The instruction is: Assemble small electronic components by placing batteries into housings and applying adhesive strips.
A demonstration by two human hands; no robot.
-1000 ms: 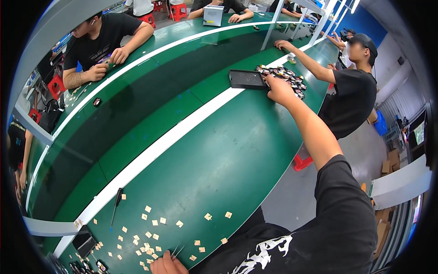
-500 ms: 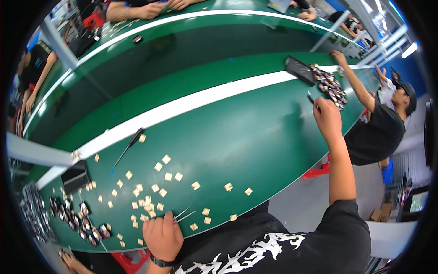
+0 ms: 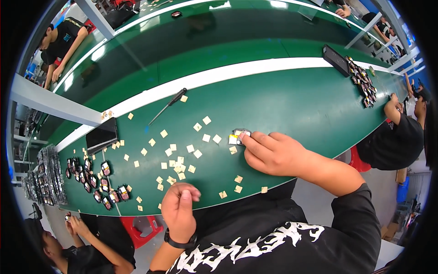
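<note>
My right hand is at the middle of the green table, its fingers pinching a small black-cased part with a yellow and white label. The fingers cover some of the part, and it is low over the tabletop or touching it. Nearer the front edge, my left hand has its fingers curled in, thumb uppermost. Whatever it may hold is hidden. Many small cream squares lie scattered between and beyond my hands, one of them just beside the black part.
A screwdriver lies toward the white ledge. To the left are a black tray, a group of black parts and stacked clear trays. More black parts and a box are far right. Co-workers sit on both sides.
My right hand has come back from the far right to the middle, with the black part in it. My left hand has turned; the tweezers that stuck out of it no longer show.
</note>
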